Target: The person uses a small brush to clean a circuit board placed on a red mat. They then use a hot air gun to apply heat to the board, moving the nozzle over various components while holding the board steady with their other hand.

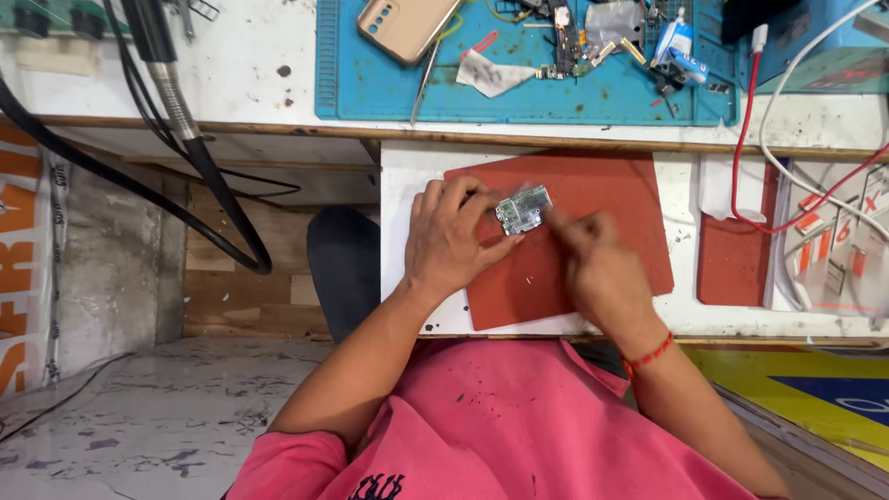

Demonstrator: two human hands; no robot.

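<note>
Small green circuit board (pixel 523 209) pinched at its 9 o'clock edge by left hand (pixel 454 243), above red mat (pixel 611 199). Right hand (pixel 597 264) at 4 o'clock, blurred, fingertips on board; grip undeterminable. Best braced low over mat, pressed lightly.

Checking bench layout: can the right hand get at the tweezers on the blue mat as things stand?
Probably yes: the right hand is over the red mat, and nothing stands between it and the tweezers.
</note>
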